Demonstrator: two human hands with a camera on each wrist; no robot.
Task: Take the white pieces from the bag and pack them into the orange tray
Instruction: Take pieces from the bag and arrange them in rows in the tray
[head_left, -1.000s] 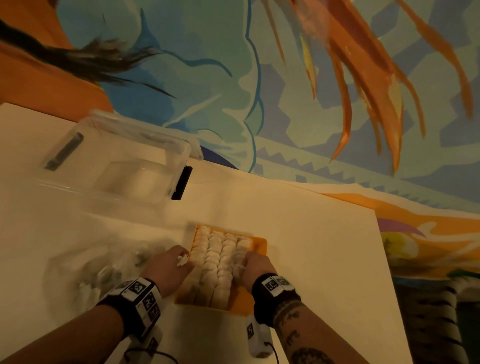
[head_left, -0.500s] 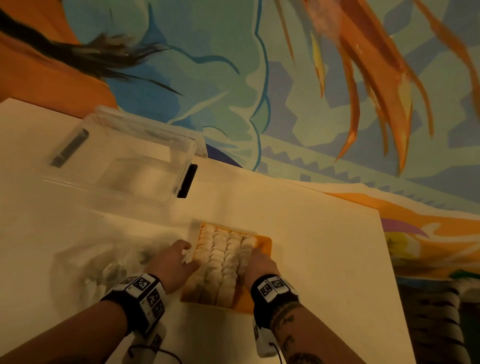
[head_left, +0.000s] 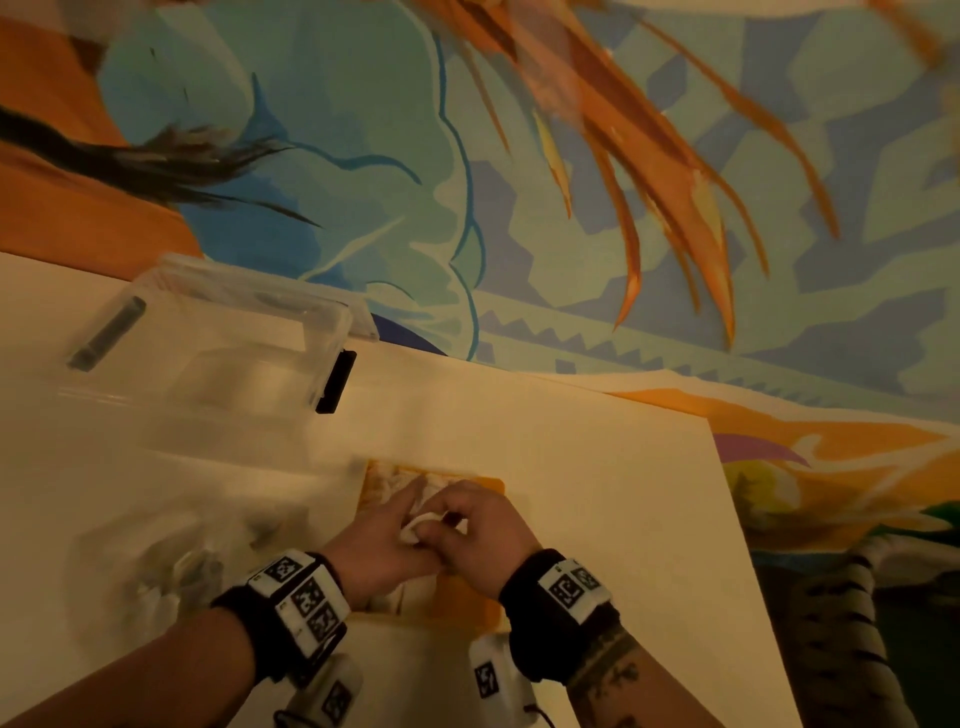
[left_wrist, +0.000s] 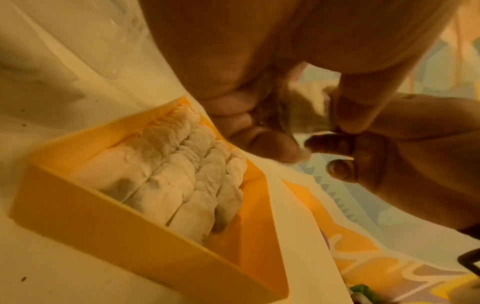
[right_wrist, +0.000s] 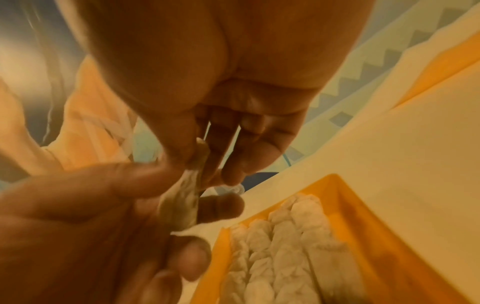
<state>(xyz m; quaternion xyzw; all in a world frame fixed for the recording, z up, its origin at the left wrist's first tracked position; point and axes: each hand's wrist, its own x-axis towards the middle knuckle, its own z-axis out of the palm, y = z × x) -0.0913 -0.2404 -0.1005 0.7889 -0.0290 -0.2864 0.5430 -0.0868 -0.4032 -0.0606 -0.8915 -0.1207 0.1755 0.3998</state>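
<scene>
Above the orange tray (head_left: 488, 487), left hand (head_left: 375, 545) and right hand (head_left: 480, 538) both pinch one white piece (head_left: 415, 525). Rows nearly fill the tray; forcing it in could dislodge neighbours, I'd guess.

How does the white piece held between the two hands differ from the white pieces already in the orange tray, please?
The held white piece hangs above the orange tray, pinched by the left hand and right hand; the packed white pieces lie inside it. The held one is alone and loose, the packed ones pressed together in rows. Both look white and crinkled.
</scene>
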